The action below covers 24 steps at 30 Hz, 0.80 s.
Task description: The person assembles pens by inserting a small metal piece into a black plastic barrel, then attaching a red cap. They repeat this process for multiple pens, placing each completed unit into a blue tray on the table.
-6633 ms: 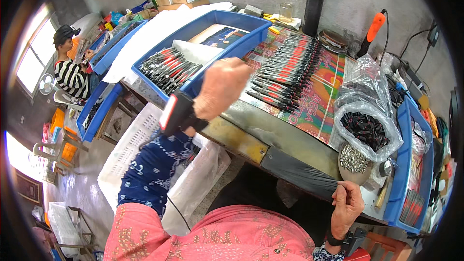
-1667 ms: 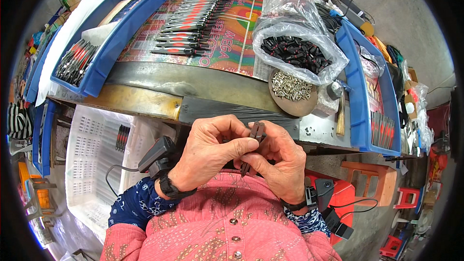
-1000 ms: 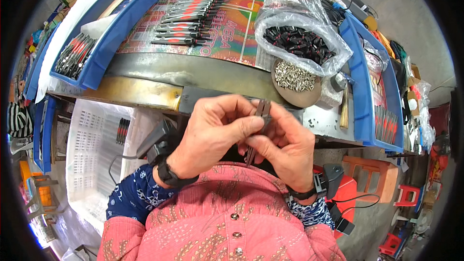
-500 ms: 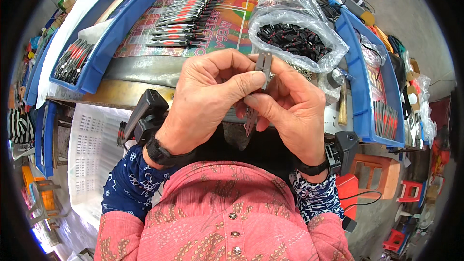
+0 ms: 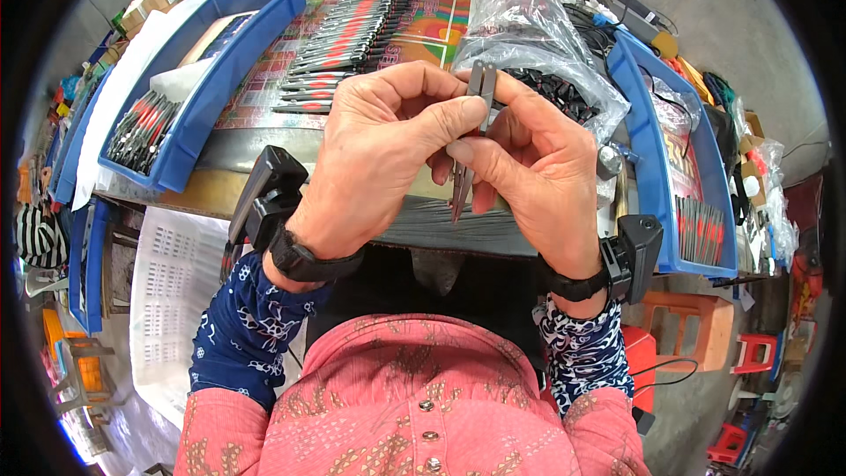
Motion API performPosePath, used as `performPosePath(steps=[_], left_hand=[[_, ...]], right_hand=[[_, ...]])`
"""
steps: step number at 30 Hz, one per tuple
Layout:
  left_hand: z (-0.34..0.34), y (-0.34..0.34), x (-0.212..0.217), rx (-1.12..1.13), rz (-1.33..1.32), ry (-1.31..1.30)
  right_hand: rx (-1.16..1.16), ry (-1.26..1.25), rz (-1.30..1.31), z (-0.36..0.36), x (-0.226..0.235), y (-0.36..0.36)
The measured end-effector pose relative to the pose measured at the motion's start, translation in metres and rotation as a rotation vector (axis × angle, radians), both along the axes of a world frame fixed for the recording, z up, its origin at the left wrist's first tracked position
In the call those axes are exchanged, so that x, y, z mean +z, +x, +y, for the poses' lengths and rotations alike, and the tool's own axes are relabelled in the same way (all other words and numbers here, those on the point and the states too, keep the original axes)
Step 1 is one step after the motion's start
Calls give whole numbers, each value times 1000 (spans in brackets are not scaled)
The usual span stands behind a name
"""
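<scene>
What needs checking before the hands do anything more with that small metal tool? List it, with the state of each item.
1. Left hand grips the metal tool: ok, thumb and fingers close on it.
2. Right hand supports it: ok, fingers pinch it from the other side.
3. Tool's upper end in view: ok, it sticks up above the fingers.
4. Tool's lower tip free: ok, it hangs clear below the palms.
5. Plastic bag of dark parts within reach: ok, just behind the hands.
6. Part fitted properly: cannot tell, fingers hide the middle.
</scene>
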<state>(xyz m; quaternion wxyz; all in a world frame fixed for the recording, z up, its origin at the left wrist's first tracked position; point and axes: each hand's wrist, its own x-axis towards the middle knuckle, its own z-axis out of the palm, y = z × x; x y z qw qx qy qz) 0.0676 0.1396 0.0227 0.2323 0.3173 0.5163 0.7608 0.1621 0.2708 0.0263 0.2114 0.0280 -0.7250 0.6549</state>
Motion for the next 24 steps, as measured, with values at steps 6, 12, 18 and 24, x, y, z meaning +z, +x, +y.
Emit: performPosePath(steps=[6,12,18,24], left_hand=[[5,-7,7,15,-16,9],[5,-10,4,5,-12,-9],[5,-9,-10,-1,-16,-39],[-18,1,-25,-281,-195,-138]], right_hand=[[-18,28,11,5,2,-9],[-30,6,-5,6,-4,-12],[0,-48,-27,4,-12,-8],[70,-100,-98,20,-20,13]])
